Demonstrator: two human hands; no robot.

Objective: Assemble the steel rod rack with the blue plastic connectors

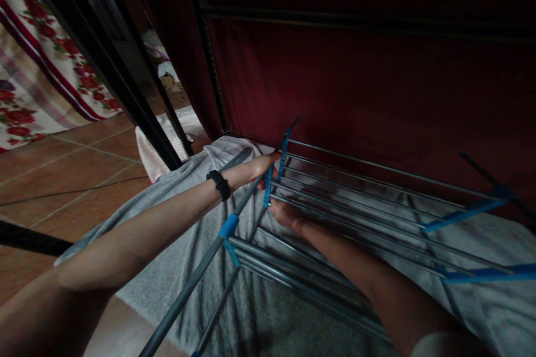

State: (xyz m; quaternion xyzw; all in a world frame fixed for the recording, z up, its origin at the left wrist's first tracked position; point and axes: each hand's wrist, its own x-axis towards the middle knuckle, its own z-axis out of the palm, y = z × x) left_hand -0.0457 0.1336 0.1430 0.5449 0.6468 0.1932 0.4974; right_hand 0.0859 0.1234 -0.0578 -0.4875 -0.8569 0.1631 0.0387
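A metal rack (335,201), which looks like a clothes drying rack, lies across a grey blanket, its steel rods joined by blue plastic brackets. My left hand (266,166), with a black band on the wrist, is closed around a blue slotted bracket (268,184) at the rack's left end; its fingers are partly hidden. Just below it, my right hand (283,214) is closed at the same bracket's lower end, where a rod meets it. A grey pole (207,256) runs under my left forearm and carries another blue bracket (228,227) with several rods.
The grey blanket (184,268) covers the surface beneath the rack. Behind stands a dark red panel (335,78) with a black metal bar (318,15). Black posts (104,67) rise at the left, beside a tiled floor (84,162), a cable and a floral curtain (54,56).
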